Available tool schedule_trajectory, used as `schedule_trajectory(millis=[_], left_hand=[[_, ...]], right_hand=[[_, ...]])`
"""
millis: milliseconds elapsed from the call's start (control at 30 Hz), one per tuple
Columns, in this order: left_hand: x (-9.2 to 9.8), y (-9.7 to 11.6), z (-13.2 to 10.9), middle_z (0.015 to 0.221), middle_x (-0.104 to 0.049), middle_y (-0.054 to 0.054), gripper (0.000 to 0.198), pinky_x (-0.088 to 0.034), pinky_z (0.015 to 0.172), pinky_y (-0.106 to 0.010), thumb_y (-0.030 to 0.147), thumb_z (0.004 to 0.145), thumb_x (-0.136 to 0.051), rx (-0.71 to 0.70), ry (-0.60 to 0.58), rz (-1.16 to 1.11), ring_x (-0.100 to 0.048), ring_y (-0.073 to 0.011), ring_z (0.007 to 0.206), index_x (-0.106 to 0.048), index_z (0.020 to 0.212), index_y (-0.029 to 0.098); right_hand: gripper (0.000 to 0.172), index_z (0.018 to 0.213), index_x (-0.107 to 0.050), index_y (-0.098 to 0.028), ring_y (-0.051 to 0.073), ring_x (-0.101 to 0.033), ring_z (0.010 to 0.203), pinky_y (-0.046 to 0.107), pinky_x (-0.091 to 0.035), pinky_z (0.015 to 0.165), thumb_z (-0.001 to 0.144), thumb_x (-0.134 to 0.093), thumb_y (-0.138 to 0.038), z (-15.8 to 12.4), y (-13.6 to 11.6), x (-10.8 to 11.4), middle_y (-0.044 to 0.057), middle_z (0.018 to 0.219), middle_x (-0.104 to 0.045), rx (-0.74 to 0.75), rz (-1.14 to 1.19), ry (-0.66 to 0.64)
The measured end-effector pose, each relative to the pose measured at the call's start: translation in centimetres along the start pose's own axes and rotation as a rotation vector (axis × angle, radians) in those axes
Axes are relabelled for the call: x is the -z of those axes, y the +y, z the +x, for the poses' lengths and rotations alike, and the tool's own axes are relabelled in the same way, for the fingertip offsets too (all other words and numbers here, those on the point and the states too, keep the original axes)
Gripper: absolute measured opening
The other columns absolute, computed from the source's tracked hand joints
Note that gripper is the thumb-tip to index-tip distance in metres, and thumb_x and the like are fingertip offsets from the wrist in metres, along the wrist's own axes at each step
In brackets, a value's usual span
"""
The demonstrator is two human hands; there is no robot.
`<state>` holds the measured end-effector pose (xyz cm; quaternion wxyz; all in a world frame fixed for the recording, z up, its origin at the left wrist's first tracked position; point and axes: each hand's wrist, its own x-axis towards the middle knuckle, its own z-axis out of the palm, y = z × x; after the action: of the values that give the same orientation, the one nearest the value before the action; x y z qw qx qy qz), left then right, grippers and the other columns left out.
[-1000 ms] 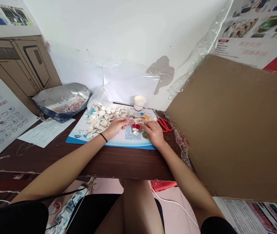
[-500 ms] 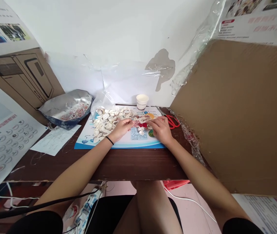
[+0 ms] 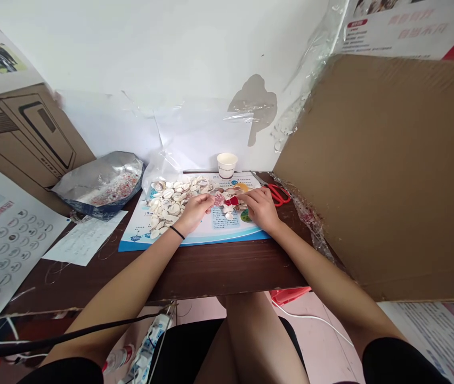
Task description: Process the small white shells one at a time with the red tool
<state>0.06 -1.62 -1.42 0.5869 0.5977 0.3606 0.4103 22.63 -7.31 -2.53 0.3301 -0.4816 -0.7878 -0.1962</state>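
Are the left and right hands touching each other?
Apart: the head view shows a gap between the left hand and right hand, with a red piece showing between them.

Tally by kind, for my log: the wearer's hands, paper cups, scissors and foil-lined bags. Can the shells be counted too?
Hands: 2 (left hand, right hand)
Paper cup: 1
Scissors: 1 pair
Foil-lined bag: 1
Total: 5, leaving out the shells, which overlap too much to count.
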Motion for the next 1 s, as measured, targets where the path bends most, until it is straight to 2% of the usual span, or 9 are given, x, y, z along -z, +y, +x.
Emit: schedule_trajectory(millis=[100,200,333,533,733,833,1000], left_hand=[[0.1,-0.2,-0.2,0.057,-0.044,0.003,0.036,-0.032,0.056,-0.026,0.049,0.075,-0.070,-0.014,-0.023,0.138,-0.039,-0.0099,0.056,-0.058,0.065,0.017],[0.0,-0.1,-0.4,0.060,-0.050,0.002,0.036,-0.033,0.057,-0.027,0.051,0.072,-0.072,-0.011,-0.041,0.206,-0.042,-0.0108,0.058,-0.063,0.071,0.016],[0.0,0.2,-0.2,0.056,-0.044,0.003,0.039,-0.030,0.056,-0.026,0.051,0.070,-0.074,-0.024,-0.026,0.066,-0.038,-0.0097,0.056,-0.058,0.063,0.016],[-0.2,0.4,-0.1,0.059,-0.044,0.003,0.034,-0.032,0.057,-0.025,0.043,0.064,-0.079,0.028,0.031,-0.175,-0.037,-0.0087,0.058,-0.059,0.062,0.016],[-0.4,0.5,-0.1,0.063,-0.049,0.002,0.032,-0.033,0.058,-0.024,0.040,0.064,-0.079,0.047,0.036,-0.191,-0.040,-0.0087,0.060,-0.059,0.061,0.016],[-0.3,0.4,0.0,0.063,-0.050,0.002,0.030,-0.036,0.059,-0.024,0.041,0.067,-0.075,0.048,0.057,-0.127,-0.043,-0.0097,0.061,-0.060,0.063,0.016],[-0.4,0.1,0.0,0.063,-0.053,0.001,0.031,-0.040,0.060,-0.025,0.044,0.068,-0.075,0.042,0.026,-0.014,-0.049,-0.0116,0.062,-0.063,0.065,0.015]], right_hand=[[0.037,0.112,-0.068,-0.020,0.021,-0.062,0.093,0.036,-0.036,0.089,0.087,-0.046,-0.003,0.0,-0.2,0.0,0.007,0.099,-0.072,-0.008,0.038,0.053],[0.037,0.114,-0.068,-0.019,0.019,-0.062,0.093,0.034,-0.037,0.086,0.090,-0.044,-0.004,0.0,-0.3,-0.2,0.008,0.101,-0.072,0.028,0.052,0.019],[0.041,0.113,-0.068,-0.018,0.020,-0.061,0.093,0.034,-0.037,0.082,0.086,-0.045,0.002,0.2,0.2,-0.4,0.008,0.099,-0.071,0.096,0.022,-0.046],[0.037,0.106,-0.070,-0.019,0.021,-0.058,0.091,0.035,-0.039,0.082,0.085,-0.046,0.000,0.2,0.3,0.0,0.007,0.094,-0.070,0.131,0.065,-0.010],[0.035,0.107,-0.067,-0.018,0.022,-0.058,0.092,0.035,-0.046,0.082,0.086,-0.043,-0.002,0.4,-0.7,0.2,0.008,0.093,-0.068,0.161,0.197,0.114],[0.036,0.107,-0.064,-0.018,0.022,-0.058,0.091,0.035,-0.049,0.081,0.086,-0.040,-0.002,0.4,-0.9,0.5,0.009,0.093,-0.066,0.130,0.244,0.155],[0.034,0.109,-0.063,-0.018,0.023,-0.059,0.092,0.036,-0.051,0.080,0.088,-0.040,-0.005,0.3,-1.1,0.2,0.010,0.095,-0.066,0.070,0.217,0.113]])
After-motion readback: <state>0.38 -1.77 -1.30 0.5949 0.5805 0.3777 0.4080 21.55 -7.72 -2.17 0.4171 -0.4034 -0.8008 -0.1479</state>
